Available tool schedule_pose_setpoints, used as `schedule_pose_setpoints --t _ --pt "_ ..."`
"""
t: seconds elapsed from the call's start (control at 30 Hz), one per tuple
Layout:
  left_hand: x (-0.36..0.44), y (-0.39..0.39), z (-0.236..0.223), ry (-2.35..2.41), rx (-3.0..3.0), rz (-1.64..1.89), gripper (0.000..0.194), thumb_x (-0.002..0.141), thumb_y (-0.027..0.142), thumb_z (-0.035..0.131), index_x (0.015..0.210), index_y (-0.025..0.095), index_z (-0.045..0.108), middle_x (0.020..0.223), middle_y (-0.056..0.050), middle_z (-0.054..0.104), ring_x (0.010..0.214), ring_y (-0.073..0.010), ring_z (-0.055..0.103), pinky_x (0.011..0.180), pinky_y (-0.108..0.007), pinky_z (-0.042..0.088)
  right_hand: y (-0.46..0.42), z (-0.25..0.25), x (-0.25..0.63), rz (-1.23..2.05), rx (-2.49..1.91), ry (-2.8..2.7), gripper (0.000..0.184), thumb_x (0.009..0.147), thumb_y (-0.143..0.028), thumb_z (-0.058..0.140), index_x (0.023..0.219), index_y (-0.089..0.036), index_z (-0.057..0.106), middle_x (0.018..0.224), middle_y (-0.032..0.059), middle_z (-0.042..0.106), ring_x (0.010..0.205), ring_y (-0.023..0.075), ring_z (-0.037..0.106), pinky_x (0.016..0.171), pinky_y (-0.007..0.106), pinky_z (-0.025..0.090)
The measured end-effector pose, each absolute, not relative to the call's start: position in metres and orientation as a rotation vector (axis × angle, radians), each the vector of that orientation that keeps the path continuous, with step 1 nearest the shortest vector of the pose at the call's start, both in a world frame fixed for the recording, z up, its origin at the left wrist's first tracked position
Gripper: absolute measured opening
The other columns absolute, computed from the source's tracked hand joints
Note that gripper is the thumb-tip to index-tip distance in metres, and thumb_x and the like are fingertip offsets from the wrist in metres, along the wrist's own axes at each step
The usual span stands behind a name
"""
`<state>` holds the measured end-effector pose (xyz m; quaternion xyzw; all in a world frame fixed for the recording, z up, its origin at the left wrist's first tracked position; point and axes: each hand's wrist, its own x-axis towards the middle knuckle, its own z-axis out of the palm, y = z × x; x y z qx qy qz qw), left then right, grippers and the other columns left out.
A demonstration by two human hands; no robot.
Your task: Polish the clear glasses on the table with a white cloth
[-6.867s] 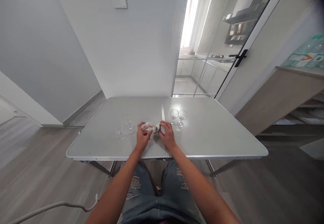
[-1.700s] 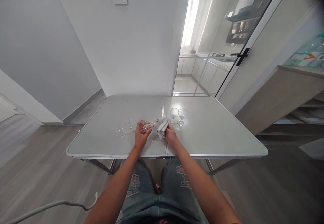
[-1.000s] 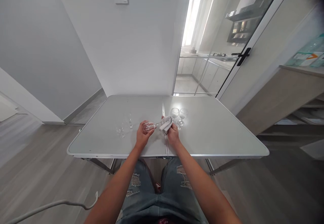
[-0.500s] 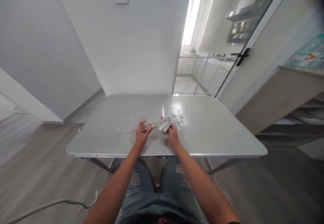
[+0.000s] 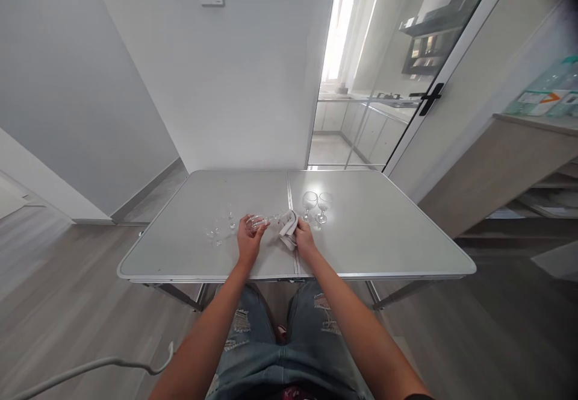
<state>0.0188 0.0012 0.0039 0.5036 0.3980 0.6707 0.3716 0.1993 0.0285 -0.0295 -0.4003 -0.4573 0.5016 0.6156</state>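
Observation:
My left hand is wrapped round the bowl of a clear stemmed glass, which lies tilted sideways with its foot toward the right. A folded light-grey cloth is gripped in my right hand, up against the foot end of that glass. The cloth hides part of the foot and some of my right fingers. Just beyond my right hand, two stemmed glasses stand upright side by side. To the left of my left hand are several more clear glasses, faint against the tabletop.
The white folding table has a metal rim and a seam down its middle. A wall rises behind it, and a glass door with a black handle is at the back right. Plastic bottles sit on a wooden shelf at right.
Both hands have shifted slightly left with the glass and the cloth. The cloth has turned and hangs lower beside the foot of the glass.

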Motion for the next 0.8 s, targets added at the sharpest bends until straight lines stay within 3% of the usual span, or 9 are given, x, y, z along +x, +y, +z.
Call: schedule_pose_setpoints --t 0.17,0.33,0.53,0.63,0.73,0.8 --pt "0.018 0.001 0.000 1.093 1.343 1.729 0.057 0.080 0.045 0.077 0.123 0.021 0.049 0.111 -0.009 0.068 0.096 -0.0211 0.072 0.088 -0.041 0.061 0.025 -0.015 0.201 0.989 -0.857 -0.907 0.023 0.073 -0.023 0.057 0.093 -0.023 0.068 0.082 -0.0025 0.064 0.072 0.0128 0.053 0.065 0.021 0.042" --pt "0.019 -0.001 0.001 1.164 1.430 1.647 0.060 0.076 0.045 0.079 0.125 0.022 0.051 0.110 -0.008 0.069 0.084 -0.0178 0.072 0.080 -0.037 0.062 0.012 -0.001 0.204 1.044 -0.798 -1.132 0.015 0.069 -0.026 0.052 0.061 -0.022 0.065 0.074 0.0034 0.063 0.071 0.0173 0.055 0.065 0.027 0.044" --pt "0.019 -0.004 0.005 1.202 1.552 1.593 0.055 0.077 0.042 0.078 0.122 0.023 0.054 0.108 -0.007 0.070 0.080 -0.0158 0.070 0.072 -0.030 0.059 0.001 0.003 0.206 1.046 -0.840 -1.440 0.039 0.084 -0.037 0.041 0.060 -0.020 0.066 0.060 0.0036 0.058 0.061 0.0173 0.051 0.061 0.029 0.042" --pt "0.019 -0.004 0.006 1.190 1.560 1.576 0.055 0.078 0.041 0.078 0.124 0.023 0.053 0.108 -0.007 0.070 0.076 -0.0138 0.068 0.072 -0.029 0.058 0.002 -0.001 0.202 0.932 -0.912 -1.375 0.041 0.091 -0.045 0.042 0.081 -0.021 0.073 0.063 0.0009 0.060 0.059 0.0160 0.050 0.060 0.027 0.041" --pt "0.018 -0.004 0.006 1.130 1.583 1.544 0.056 0.076 0.041 0.079 0.124 0.023 0.054 0.108 -0.007 0.070 0.071 -0.0122 0.065 0.069 -0.026 0.055 0.001 -0.007 0.195 0.749 -1.059 -1.421 0.034 0.084 -0.046 0.064 0.110 -0.027 0.074 0.067 -0.0012 0.064 0.062 0.0162 0.054 0.065 0.027 0.044" --pt "0.018 -0.005 0.006 1.083 1.594 1.517 0.058 0.074 0.040 0.081 0.123 0.023 0.055 0.108 -0.007 0.070 0.068 -0.0113 0.063 0.065 -0.025 0.053 0.001 -0.010 0.191 0.634 -1.118 -1.511 0.038 0.080 -0.043 0.071 0.117 -0.032 0.073 0.077 0.0004 0.070 0.071 0.0180 0.060 0.073 0.027 0.045"
